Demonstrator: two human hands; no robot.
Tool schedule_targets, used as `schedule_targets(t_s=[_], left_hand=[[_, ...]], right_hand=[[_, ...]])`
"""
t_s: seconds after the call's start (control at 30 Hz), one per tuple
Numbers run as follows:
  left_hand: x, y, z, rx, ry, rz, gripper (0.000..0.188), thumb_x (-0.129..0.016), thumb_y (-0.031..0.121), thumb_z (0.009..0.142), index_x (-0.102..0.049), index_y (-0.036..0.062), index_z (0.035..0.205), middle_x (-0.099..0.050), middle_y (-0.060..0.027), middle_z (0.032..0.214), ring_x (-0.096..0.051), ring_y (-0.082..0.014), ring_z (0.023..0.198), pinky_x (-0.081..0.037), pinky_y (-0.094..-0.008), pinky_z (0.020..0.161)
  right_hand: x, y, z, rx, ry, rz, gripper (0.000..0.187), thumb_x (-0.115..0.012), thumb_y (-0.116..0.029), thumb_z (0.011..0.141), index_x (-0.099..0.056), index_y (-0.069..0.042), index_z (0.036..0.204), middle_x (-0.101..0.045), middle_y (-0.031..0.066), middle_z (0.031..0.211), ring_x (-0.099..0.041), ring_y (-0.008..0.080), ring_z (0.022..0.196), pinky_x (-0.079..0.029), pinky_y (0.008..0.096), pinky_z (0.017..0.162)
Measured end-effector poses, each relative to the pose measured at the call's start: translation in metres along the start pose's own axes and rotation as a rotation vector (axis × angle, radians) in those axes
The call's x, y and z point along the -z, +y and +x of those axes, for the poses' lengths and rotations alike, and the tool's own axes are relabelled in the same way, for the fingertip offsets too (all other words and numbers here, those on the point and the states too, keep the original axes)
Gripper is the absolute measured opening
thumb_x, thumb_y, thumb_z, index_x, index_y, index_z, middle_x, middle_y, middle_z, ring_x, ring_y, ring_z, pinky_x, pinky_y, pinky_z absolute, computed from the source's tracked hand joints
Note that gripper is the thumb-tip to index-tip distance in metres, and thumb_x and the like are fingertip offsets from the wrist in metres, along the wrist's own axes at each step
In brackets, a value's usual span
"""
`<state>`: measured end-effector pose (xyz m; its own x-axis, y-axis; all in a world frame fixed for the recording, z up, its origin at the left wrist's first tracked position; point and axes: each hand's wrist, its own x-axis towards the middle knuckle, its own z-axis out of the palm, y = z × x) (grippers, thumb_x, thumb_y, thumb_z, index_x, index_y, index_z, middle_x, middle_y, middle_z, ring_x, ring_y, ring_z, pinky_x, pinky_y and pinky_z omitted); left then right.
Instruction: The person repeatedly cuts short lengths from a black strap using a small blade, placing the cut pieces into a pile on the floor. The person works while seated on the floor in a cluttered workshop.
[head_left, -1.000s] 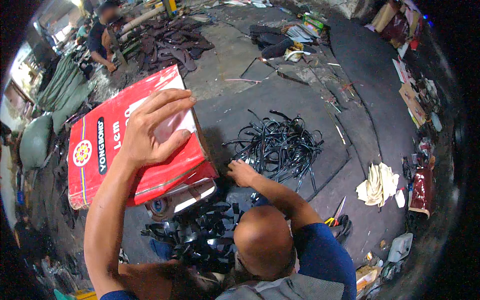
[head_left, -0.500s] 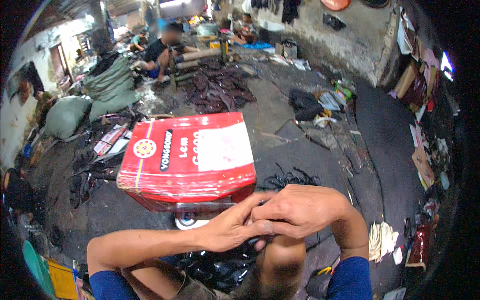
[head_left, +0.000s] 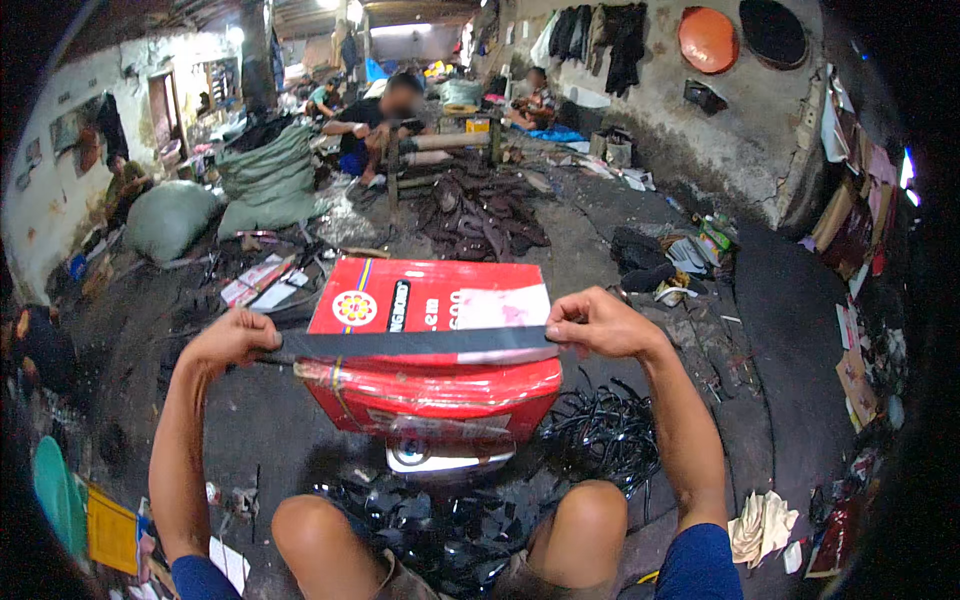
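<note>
A long black flat strip (head_left: 420,344) is stretched straight across, level, between my two hands. My left hand (head_left: 236,340) pinches its left end, and my right hand (head_left: 603,325) pinches the right end between thumb and fingers. Behind and below the strip stands a red cardboard box (head_left: 420,385) wrapped in shiny clear tape, with a pale patch on its top right. The box rests on a white object (head_left: 450,463), mostly hidden beneath it. Between my knees, many black shiny scraps (head_left: 430,530) lie on the floor.
A tangle of thin black strips (head_left: 605,430) lies right of the box. Dark brown pieces (head_left: 480,215) are heaped farther off, near a seated person (head_left: 385,125) at a wooden frame. Green sacks (head_left: 172,220) stand at left; a cream cloth (head_left: 762,528) lies at lower right.
My hands were together in front of the box's near side; now they are wide apart with the strip pulled out between them. The view has tilted up, showing more of the room.
</note>
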<state>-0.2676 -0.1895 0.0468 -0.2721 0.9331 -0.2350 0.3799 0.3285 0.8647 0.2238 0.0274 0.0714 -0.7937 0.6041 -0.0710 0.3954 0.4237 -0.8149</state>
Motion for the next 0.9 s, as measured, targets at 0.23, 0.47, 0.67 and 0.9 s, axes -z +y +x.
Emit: schedule_targets(t_s=[0.23,0.47,0.67,0.9], left_hand=[[-0.136,0.079,0.053,-0.782,0.427,0.411,0.05,-0.08,0.015,0.08,-0.064,0.0043,0.126,-0.065,-0.017,0.127,-0.063,-0.0323,0.118,-0.051,-0.0408,0.1],[-0.267,0.099,0.096,-0.796,-0.012,0.035,0.034,-0.076,0.013,0.082,-0.068,0.0002,0.112,-0.071,-0.0159,0.094,-0.07,-0.0224,0.085,-0.057,-0.0367,0.077],[-0.278,0.097,0.095,-0.882,0.033,0.12,0.022,-0.077,0.011,0.083,-0.072,0.0009,0.101,-0.069,-0.0143,0.091,-0.07,-0.0257,0.085,-0.056,-0.0369,0.077],[-0.28,0.092,0.093,-1.054,0.047,0.126,0.012,-0.075,0.008,0.084,-0.073,-0.001,0.092,-0.067,-0.0142,0.092,-0.068,-0.0286,0.084,-0.054,-0.0374,0.076]], right_hand=[[-0.048,0.004,0.032,0.052,0.366,-0.544,0.029,-0.075,-0.021,0.085,-0.073,-0.007,0.11,-0.077,0.0141,0.094,-0.072,0.0282,0.083,-0.057,0.0405,0.078],[-0.065,0.002,0.027,0.066,0.589,-0.695,0.031,-0.082,-0.029,0.08,-0.068,-0.013,0.103,-0.071,0.0112,0.089,-0.069,0.0326,0.083,-0.054,0.0468,0.074],[-0.054,0.011,0.012,0.257,0.573,-0.727,0.018,-0.078,-0.026,0.082,-0.075,-0.012,0.094,-0.067,0.0083,0.086,-0.065,0.0294,0.086,-0.054,0.0421,0.076],[-0.052,0.018,0.002,0.293,0.521,-0.596,0.017,-0.078,-0.019,0.084,-0.079,-0.007,0.096,-0.064,0.0113,0.094,-0.065,0.0286,0.09,-0.054,0.0387,0.08]])
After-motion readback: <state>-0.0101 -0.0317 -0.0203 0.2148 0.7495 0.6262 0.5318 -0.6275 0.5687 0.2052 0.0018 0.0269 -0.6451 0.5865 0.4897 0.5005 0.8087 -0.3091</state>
